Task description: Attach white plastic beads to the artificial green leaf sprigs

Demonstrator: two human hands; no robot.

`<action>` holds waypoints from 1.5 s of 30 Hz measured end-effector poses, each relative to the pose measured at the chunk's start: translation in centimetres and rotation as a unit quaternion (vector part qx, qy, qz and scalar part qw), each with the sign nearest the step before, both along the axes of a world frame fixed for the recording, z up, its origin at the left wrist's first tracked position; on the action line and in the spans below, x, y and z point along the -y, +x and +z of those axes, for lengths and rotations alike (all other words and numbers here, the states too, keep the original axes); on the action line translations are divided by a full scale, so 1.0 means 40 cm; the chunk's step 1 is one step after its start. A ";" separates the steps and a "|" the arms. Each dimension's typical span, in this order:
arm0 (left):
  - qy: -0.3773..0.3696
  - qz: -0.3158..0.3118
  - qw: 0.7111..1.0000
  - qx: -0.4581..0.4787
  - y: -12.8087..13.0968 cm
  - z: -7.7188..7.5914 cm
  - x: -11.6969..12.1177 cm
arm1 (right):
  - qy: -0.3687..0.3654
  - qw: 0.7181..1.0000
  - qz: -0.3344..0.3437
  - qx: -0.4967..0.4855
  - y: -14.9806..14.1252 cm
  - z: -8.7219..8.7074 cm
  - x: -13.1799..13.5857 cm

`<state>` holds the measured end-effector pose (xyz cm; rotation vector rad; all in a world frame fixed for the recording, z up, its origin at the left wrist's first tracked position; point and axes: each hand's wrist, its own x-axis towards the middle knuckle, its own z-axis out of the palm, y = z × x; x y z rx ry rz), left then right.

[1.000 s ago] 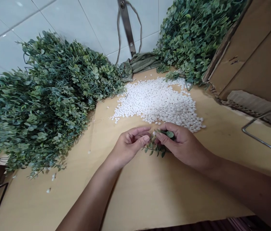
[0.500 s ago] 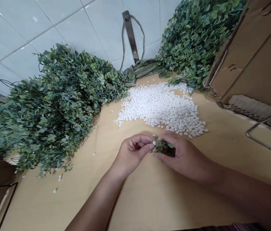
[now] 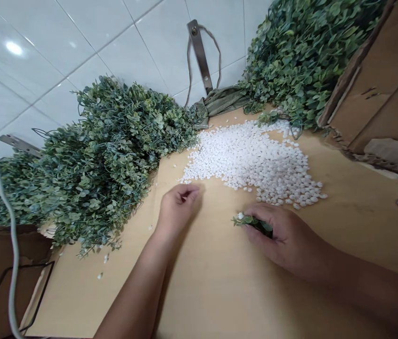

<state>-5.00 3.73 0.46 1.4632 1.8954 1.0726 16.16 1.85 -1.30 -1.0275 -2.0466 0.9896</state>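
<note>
My right hand is closed around a small sprig of artificial green leaves, whose leafy end sticks out past the thumb and fingers. A small white bead-like piece sits at that end. The rest of the sprig is hidden in my palm. My left hand is apart from it, fingers curled in and pressed together, with nothing visible in them. Just beyond my hands a wide heap of small white bead-like pieces lies spread on the tan tabletop.
A big mound of artificial greenery stands at the left, another bunch at the back right. A cardboard box borders the right side. A pale cable hangs at far left. Green cloth lies by the tiled wall.
My left hand has let go of the sprig and moved left and slightly away, toward the white heap. The right hand still holds the sprig. The view has shifted a little.
</note>
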 end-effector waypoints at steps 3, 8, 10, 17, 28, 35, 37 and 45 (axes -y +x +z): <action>0.015 0.034 0.986 -0.165 -0.064 -0.021 -0.045 | -0.002 1.000 -0.017 0.006 -0.002 0.000 0.002; 0.026 0.016 0.958 -0.284 -0.095 -0.045 -0.070 | -0.022 0.999 -0.033 -0.005 -0.004 -0.008 -0.004; 0.029 0.013 0.962 -0.272 -0.088 -0.046 -0.065 | -0.035 0.999 -0.035 -0.007 -0.004 -0.011 -0.005; -0.052 -0.020 0.970 0.236 0.001 0.012 -0.008 | -0.057 0.997 -0.031 -0.049 0.002 -0.011 -0.006; -0.162 -0.123 0.877 0.436 0.120 -0.001 0.051 | -0.184 0.970 -0.025 -0.157 -0.003 0.005 -0.007; -0.154 -0.105 0.883 0.432 0.122 -0.003 0.047 | -0.205 0.962 -0.031 -0.176 -0.002 0.006 -0.011; -0.150 -0.111 0.885 0.426 0.124 -0.005 0.047 | -0.192 0.964 -0.033 -0.180 -0.001 0.005 -0.013; -0.134 -0.111 0.891 0.418 0.123 -0.011 0.047 | -0.134 0.975 -0.046 -0.172 0.001 0.003 -0.013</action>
